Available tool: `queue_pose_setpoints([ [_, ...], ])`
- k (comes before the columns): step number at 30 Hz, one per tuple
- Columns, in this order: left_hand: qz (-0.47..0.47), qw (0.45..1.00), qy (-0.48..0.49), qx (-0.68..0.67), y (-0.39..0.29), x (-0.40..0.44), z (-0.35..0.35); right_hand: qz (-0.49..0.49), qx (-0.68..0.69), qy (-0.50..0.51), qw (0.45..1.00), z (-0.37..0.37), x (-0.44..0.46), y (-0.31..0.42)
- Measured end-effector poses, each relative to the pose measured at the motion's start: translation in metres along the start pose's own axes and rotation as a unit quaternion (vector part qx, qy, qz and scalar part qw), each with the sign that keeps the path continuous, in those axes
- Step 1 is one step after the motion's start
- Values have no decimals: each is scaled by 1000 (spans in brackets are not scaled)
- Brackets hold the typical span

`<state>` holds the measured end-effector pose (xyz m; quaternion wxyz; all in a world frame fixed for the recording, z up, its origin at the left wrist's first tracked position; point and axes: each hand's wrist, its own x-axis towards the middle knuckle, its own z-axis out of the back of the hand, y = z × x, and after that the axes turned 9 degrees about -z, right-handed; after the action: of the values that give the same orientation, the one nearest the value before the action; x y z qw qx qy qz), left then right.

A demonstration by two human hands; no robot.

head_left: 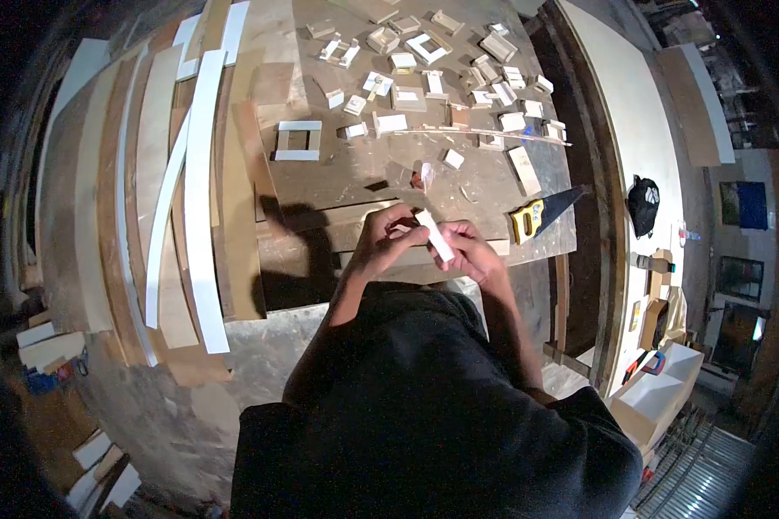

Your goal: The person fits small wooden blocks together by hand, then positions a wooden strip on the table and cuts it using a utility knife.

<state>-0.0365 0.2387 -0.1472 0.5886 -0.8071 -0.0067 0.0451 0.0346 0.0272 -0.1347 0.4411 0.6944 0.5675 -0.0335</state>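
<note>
Both hands hold one small white and wooden piece [434,235] above the near edge of the worktable [320,186]. My left hand [391,237] grips its upper left end with thumb and fingers. At its lower right end, my right hand [469,251] has its fingers closed round it. Just beyond the hands lies a small orange and clear object [421,176], too small to make out. A small white block [453,158] rests farther up the table.
Many small wooden assemblies [428,48] cover the table's far part. A yellow-handled saw [528,221] lies at the right edge beside a wooden block [524,170]. Long boards [203,199] stretch along the left. A white-topped bench [649,130] stands to the right.
</note>
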Motion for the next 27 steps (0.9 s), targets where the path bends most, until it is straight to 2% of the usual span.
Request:
queue_pose_setpoints([
  [3,-14,999,-29,5,9,3,4,12,29,17,999,-6,4,-6],
  [5,-56,994,-90,21,22,2,3,2,-156,-69,985,-23,-1,1],
  [8,-36,995,-71,68,32,0,8,-64,-87,-21,994,-17,-3,5],
  [13,4,995,-96,-25,14,5,-3,-69,-73,7,995,-9,-3,8],
  [16,33,995,-91,25,11,11,-2,-68,-87,25,994,1,-3,18],
  [18,20,995,-89,48,14,13,-5,-68,-81,40,994,11,-4,25],
  [20,38,996,-82,21,20,15,-9,-62,-111,21,992,25,-5,30],
  [22,31,995,-79,53,29,14,-16,-78,-135,2,988,58,-2,25],
  [24,51,987,-142,56,36,12,-29,84,-332,-51,938,87,0,20],
  [25,65,983,-159,59,29,8,-40,94,-405,-101,904,96,-6,26],
  [26,67,983,-157,64,31,7,-49,96,-400,-101,906,111,-10,32],
  [27,97,976,-180,71,35,7,-57,81,-545,-144,822,132,-13,35],
])
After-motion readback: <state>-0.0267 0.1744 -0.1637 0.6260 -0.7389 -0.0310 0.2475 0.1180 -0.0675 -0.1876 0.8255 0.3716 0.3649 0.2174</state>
